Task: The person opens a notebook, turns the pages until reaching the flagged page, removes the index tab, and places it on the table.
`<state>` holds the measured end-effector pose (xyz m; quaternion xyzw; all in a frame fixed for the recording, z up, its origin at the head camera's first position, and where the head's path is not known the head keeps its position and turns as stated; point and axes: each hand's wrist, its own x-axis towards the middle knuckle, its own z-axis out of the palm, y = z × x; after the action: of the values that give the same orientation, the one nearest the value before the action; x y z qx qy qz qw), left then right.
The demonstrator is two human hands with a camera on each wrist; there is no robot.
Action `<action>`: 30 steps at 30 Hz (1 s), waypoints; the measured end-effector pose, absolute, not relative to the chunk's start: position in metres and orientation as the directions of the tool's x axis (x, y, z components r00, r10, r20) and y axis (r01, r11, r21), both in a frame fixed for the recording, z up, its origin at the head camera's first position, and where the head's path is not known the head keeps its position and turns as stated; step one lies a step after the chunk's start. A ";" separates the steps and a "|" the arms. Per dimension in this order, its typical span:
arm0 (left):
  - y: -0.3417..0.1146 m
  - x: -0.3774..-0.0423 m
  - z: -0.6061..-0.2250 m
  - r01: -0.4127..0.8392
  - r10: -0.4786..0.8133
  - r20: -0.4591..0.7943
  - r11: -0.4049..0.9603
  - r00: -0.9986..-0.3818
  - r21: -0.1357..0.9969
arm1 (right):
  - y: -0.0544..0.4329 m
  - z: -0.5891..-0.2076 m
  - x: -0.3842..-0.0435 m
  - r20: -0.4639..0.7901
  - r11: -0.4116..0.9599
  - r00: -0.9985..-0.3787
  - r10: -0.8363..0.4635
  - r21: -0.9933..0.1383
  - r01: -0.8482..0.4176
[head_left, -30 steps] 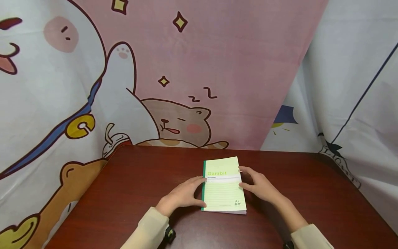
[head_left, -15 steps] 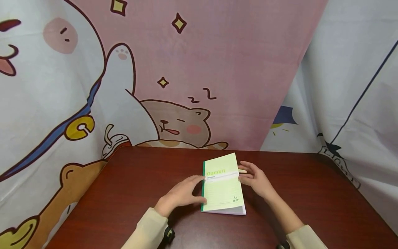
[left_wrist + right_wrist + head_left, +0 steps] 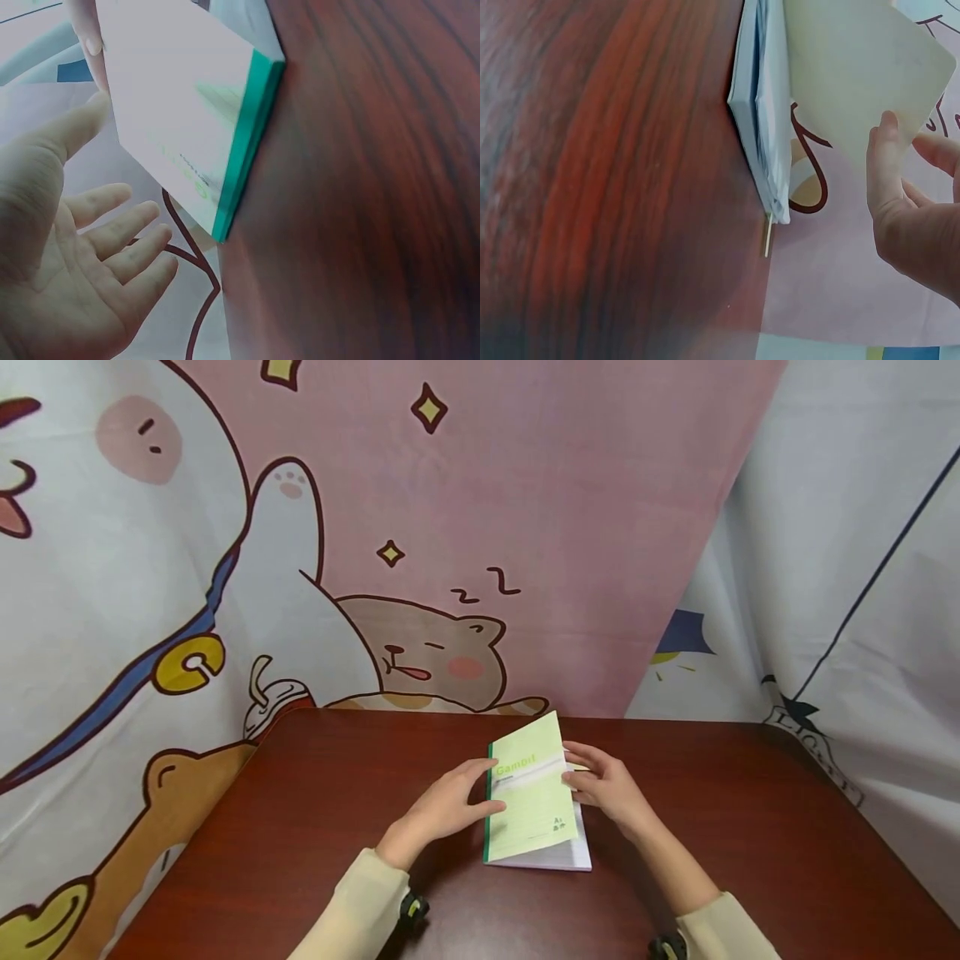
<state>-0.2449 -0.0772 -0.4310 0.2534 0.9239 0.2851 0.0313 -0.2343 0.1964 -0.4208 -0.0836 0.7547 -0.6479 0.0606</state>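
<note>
A pale green "Gambit" notebook (image 3: 528, 806) with a green spine lies on the table, its front cover raised and tilted toward the left. Beneath it the white pages (image 3: 555, 856) show. My right hand (image 3: 618, 789) pinches the cover's free edge; in the right wrist view the thumb lies against the inner side of the cover (image 3: 855, 67). Near the spine my left hand (image 3: 442, 810) is spread, thumb and fingers apart. The left wrist view shows this left hand (image 3: 82, 277) with loosely bent fingers, holding nothing. A thin pale strip (image 3: 768, 238) sticks out of the notebook.
The dark red-brown wooden table (image 3: 337, 777) carries the notebook. Behind it hangs a pink and white cartoon cloth (image 3: 600, 527), and a white cloth (image 3: 862, 593) hangs on the right. Dark bands (image 3: 412, 910) sit at both wrists.
The right hand has lifted the notebook's cover from nearly flat and drawn it up and to the left, baring more of the pages. The left hand has moved up slightly beside the spine.
</note>
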 end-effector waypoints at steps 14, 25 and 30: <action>-0.069 -0.246 -0.420 0.454 0.503 0.121 0.619 -0.856 0.640 | 0.182 -0.412 -0.232 0.050 0.083 -0.970 -0.237 -0.994 -0.072; -0.070 -0.245 -0.418 0.454 0.505 0.154 0.552 -0.850 0.699 | 0.163 -0.404 -0.231 0.071 0.052 -0.950 -0.304 -0.995 -0.091; -0.069 -0.243 -0.413 0.449 0.511 0.173 0.487 -0.842 0.750 | 0.153 -0.402 -0.232 0.096 0.038 -0.937 -0.336 -0.993 -0.116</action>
<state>-0.2432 -0.0695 -0.4132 0.2784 0.8613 0.4234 0.0366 -0.2316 0.1527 -0.4017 -0.1578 0.7159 -0.6752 0.0817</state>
